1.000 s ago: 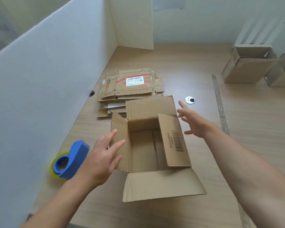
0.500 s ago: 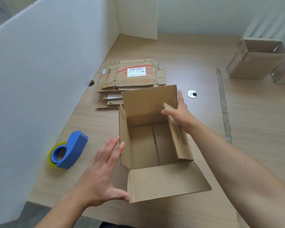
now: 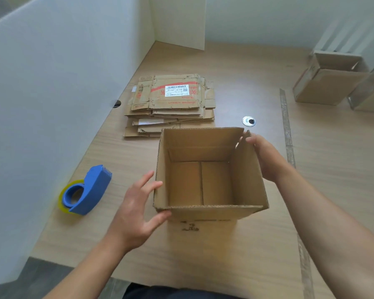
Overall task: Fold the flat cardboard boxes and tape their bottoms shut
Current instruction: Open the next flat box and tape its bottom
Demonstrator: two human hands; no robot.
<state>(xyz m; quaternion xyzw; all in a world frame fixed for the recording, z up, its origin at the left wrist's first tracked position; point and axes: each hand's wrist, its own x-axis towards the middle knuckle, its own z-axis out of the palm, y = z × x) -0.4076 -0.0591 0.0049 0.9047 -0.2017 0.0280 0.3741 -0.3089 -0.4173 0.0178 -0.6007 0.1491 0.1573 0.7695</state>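
The left hand is spread open, fingers straight. Its fingertips lie against the outer left wall of the cardboard box and its thumb touches the box's near left corner. The right hand lies flat along the outer right wall, fingers stretched toward the far right corner. Its thumb is hidden, and the fingers that show are not curled round anything.

The box stands between the two hands on the wooden desk, mouth up and all four top flaps upright. Inside, the two bottom flaps meet along a middle seam.

At 9 o'clock from the box, apart from it, a blue tape dispenser with a yellowish roll lies on its side. At 11 to 12 o'clock a stack of flattened boxes sits just beyond the far flap, with a white shipping label on the top one. A round metal grommet is at 1 o'clock. Well apart at 2 o'clock stand two assembled boxes. A white partition runs along the desk's left edge.
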